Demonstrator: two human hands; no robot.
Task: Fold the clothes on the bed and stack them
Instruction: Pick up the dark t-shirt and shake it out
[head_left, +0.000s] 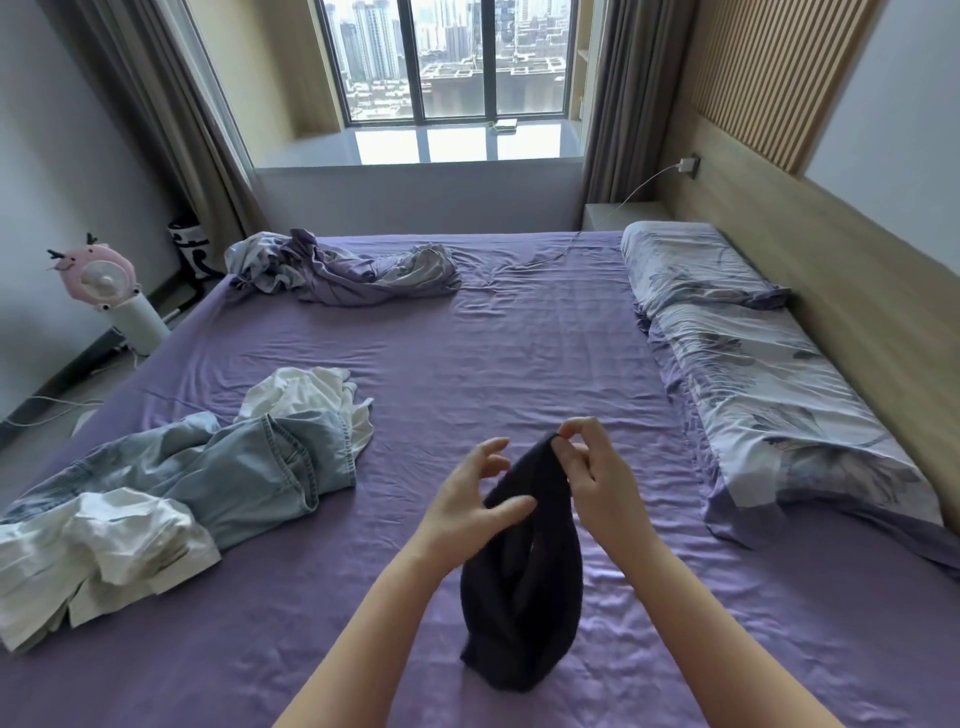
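Observation:
A dark navy garment (524, 587) hangs bunched above the purple bed sheet (519, 353), its lower end resting on the sheet. My right hand (597, 475) pinches its top edge between thumb and fingers. My left hand (480, 493) is just left of it, fingers spread and loosely bent, thumb touching the fabric. To the left lie light blue jeans (223, 462), crumpled, with a white garment (311, 395) behind them and another white garment (93, 545) in front at the bed's left edge.
A crumpled purple and grey quilt cover (353, 270) lies at the far left of the bed. Floral pillows (753, 364) line the right side along the wooden headboard. A pink fan (104, 280) stands on the floor at left. A white cable (540, 257) crosses the far sheet.

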